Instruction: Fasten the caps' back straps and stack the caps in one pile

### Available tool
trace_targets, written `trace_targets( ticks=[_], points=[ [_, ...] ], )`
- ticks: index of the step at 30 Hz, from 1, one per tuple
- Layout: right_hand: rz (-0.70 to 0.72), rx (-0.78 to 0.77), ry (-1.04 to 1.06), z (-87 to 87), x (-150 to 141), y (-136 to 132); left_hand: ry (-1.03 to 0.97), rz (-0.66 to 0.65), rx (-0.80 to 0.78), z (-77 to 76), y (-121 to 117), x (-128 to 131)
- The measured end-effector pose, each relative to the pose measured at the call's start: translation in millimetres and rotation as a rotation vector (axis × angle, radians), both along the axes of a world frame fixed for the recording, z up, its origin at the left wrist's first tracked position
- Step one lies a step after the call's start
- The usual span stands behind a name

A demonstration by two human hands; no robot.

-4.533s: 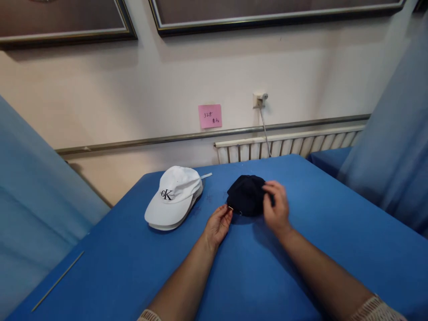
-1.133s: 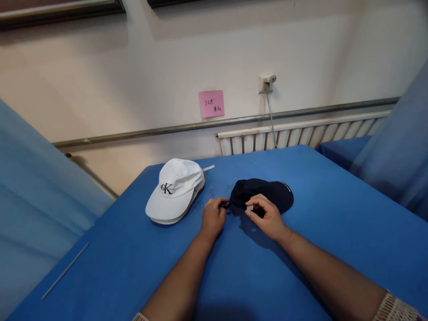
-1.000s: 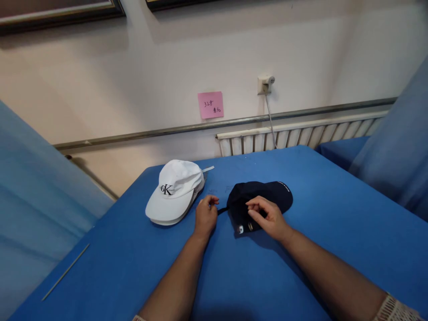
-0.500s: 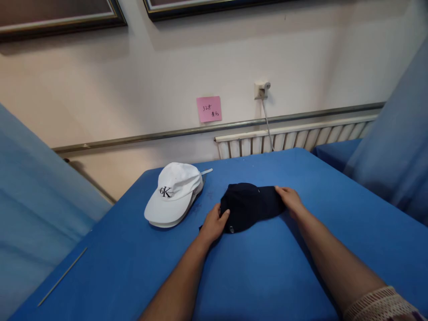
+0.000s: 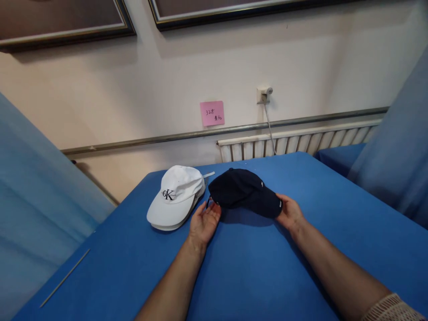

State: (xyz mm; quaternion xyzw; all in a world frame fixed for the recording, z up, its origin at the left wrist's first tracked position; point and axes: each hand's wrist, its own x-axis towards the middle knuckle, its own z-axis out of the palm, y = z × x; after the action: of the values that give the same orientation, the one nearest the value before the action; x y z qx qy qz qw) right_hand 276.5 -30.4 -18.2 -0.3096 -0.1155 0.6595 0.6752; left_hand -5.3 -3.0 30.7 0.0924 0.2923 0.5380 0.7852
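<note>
A dark navy baseball cap (image 5: 239,189) is raised slightly over the blue table, crown up, with its brim to the right. My right hand (image 5: 290,213) grips the brim's end, thumb above and fingers underneath. At the cap's back edge is my left hand (image 5: 205,223), palm turned up, its fingertips holding the rim by the strap. Left of it lies a white cap (image 5: 177,194) with black "CK" letters, its strap sticking out to the right. Another light brim shows beneath the white one, mostly hidden.
The blue table (image 5: 254,272) stands against a wall with a metal rail (image 5: 160,139) and a white radiator (image 5: 294,141). A thin stick (image 5: 65,278) lies along the left edge. Blue curtains (image 5: 40,214) hang on both sides. A cable drops from the socket (image 5: 263,96).
The navy cap has been lifted and turned from lying flattish to crown up. My left hand has rolled from palm down to palm up. The view has tilted up slightly.
</note>
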Motion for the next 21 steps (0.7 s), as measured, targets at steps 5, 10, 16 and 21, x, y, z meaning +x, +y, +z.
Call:
trace_targets(
  ticks=[5, 10, 16, 21],
  points=[
    [0.069, -0.134, 0.051, -6.3, -26.9, -4.5, -0.055, -0.116, 0.037, -7.7, -7.8, 12.3],
    [-0.001, -0.157, 0.1, -6.3, -41.8, -9.7, -0.145, -0.078, 0.153, -9.8, -2.6, 2.2],
    [-0.109, -0.166, 0.146, -6.3, -37.8, -7.6, -0.242, -0.189, 0.253, -4.3, -7.4, -1.1],
    [-0.171, -0.141, 0.164, -1.8, -33.1, -8.0, -0.223, -0.121, 0.251, -2.8, -4.9, -1.7]
  ],
)
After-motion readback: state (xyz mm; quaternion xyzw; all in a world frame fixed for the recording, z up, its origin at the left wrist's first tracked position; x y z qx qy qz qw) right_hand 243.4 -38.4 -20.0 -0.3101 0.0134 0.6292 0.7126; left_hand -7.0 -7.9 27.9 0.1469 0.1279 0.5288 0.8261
